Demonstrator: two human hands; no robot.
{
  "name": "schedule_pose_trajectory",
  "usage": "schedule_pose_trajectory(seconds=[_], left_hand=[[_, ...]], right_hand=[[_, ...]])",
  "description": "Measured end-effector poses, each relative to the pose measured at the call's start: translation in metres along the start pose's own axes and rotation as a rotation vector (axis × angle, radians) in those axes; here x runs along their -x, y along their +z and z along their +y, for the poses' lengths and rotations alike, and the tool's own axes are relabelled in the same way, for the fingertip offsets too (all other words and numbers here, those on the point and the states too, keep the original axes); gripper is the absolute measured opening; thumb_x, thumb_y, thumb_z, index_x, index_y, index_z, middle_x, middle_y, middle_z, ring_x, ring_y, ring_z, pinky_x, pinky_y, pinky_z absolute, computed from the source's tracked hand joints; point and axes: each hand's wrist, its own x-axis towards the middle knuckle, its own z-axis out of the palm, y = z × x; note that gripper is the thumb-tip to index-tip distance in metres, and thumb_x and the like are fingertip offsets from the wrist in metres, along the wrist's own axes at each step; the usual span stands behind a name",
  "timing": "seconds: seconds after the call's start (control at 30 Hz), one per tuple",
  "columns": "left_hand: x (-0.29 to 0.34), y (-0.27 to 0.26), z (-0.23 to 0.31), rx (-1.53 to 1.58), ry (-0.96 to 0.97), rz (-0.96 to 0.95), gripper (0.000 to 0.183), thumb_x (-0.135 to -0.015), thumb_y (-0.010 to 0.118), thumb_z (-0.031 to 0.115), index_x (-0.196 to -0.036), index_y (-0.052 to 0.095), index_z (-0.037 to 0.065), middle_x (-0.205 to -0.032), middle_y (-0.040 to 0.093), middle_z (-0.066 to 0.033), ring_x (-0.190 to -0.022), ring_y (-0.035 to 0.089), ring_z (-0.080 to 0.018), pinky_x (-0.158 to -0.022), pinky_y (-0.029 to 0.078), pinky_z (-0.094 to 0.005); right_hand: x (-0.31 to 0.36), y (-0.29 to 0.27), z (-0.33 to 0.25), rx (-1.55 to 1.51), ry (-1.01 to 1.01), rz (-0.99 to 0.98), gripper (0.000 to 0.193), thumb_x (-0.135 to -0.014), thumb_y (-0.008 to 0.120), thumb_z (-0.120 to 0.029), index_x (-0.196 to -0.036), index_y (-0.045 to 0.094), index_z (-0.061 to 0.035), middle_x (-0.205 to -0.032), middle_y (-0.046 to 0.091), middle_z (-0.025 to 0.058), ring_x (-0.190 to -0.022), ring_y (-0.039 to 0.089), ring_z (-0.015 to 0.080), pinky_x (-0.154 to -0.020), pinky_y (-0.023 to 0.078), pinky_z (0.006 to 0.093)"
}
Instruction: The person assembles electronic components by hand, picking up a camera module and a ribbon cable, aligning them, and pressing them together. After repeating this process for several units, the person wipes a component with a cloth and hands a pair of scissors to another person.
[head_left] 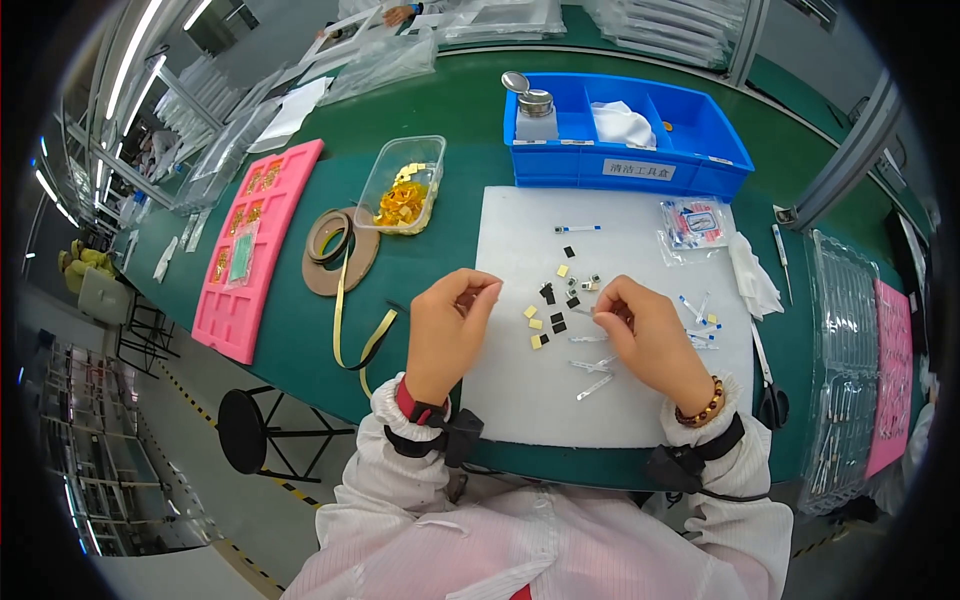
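Over the left edge of a white mat (pixel 530 410), my left hand (pixel 447 325) is closed, thumb and fingertips together; anything between them is too small to make out. My right hand (pixel 650 335) is pinched above the small parts at the mat's middle, and what its fingertips hold is also unclear. Between the hands lie several small black foam-like pieces (pixel 558 327) and pale yellow squares (pixel 530 312). Small green-and-silver parts (pixel 573 284) sit near my right fingertips. Thin white-and-blue strips (pixel 594 387) lie below and beside that hand.
A blue divided bin (pixel 545 162) holds a metal-topped dispenser bottle (pixel 537 122) and white cloth. Left are a clear tub (pixel 432 205) of yellow pieces, tape rolls (pixel 370 250) and a pink tray (pixel 235 330). Right are scissors (pixel 772 405), a screwdriver (pixel 783 262) and clear trays (pixel 840 370).
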Motion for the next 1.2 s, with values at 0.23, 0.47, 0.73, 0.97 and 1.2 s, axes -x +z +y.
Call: schedule_pose_trajectory(seconds=[0.23, 0.47, 0.73, 0.97, 1.2], left_hand=[[-0.010, -0.002, 0.014, -0.162, 0.051, -0.069, 0.010, -0.089, 0.071, 0.007, -0.094, 0.072, -0.001, -0.079, 0.069, -0.0047, -0.066, 0.058, -0.0095, -0.061, 0.046, -0.0242], [-0.031, 0.033, -0.005, -0.331, 0.227, -0.153, 0.010, -0.084, 0.074, 0.007, -0.094, 0.074, 0.004, -0.084, 0.069, -0.0099, -0.068, 0.063, -0.0202, -0.064, 0.051, -0.0315], [-0.033, 0.039, -0.008, -0.305, 0.215, -0.261, 0.013, -0.084, 0.073, 0.003, -0.097, 0.073, 0.005, -0.090, 0.066, -0.0096, -0.070, 0.064, -0.0213, -0.066, 0.052, -0.0315], [-0.034, 0.035, -0.008, -0.114, 0.009, -0.318, 0.016, -0.085, 0.071, 0.000, -0.101, 0.072, 0.004, -0.089, 0.065, -0.0081, -0.073, 0.063, -0.0173, -0.067, 0.050, -0.0294], [-0.034, 0.029, -0.007, -0.041, 0.058, -0.170, 0.014, -0.091, 0.068, 0.002, -0.104, 0.071, 0.000, -0.088, 0.069, -0.0069, -0.075, 0.064, -0.0123, -0.070, 0.051, -0.0254]], right_hand=[[-0.006, -0.009, 0.009, -0.249, 0.054, 0.098, 0.014, -0.095, 0.062, -0.005, -0.105, 0.068, 0.0022, -0.082, 0.068, 0.0018, -0.070, 0.054, 0.0063, -0.065, 0.045, 0.0228], [-0.004, -0.016, 0.001, -0.481, 0.062, 0.144, 0.011, -0.095, 0.064, -0.007, -0.100, 0.071, 0.0007, -0.091, 0.072, 0.0021, -0.073, 0.054, 0.0026, -0.066, 0.043, 0.0197], [0.001, -0.022, 0.004, -0.689, 0.089, 0.130, 0.012, -0.096, 0.064, -0.009, -0.099, 0.071, 0.0001, -0.090, 0.073, 0.0049, -0.072, 0.061, 0.0038, -0.063, 0.046, 0.0178], [-0.001, -0.016, 0.006, -0.628, 0.075, 0.109, 0.022, -0.100, 0.060, -0.020, -0.099, 0.069, 0.0002, -0.087, 0.073, 0.0093, -0.072, 0.063, 0.0090, -0.063, 0.049, 0.0242], [0.002, -0.015, 0.001, -0.651, 0.111, 0.050, 0.016, -0.098, 0.063, -0.012, -0.103, 0.071, 0.0012, -0.089, 0.074, 0.0108, -0.075, 0.067, 0.0103, -0.066, 0.051, 0.0215]])
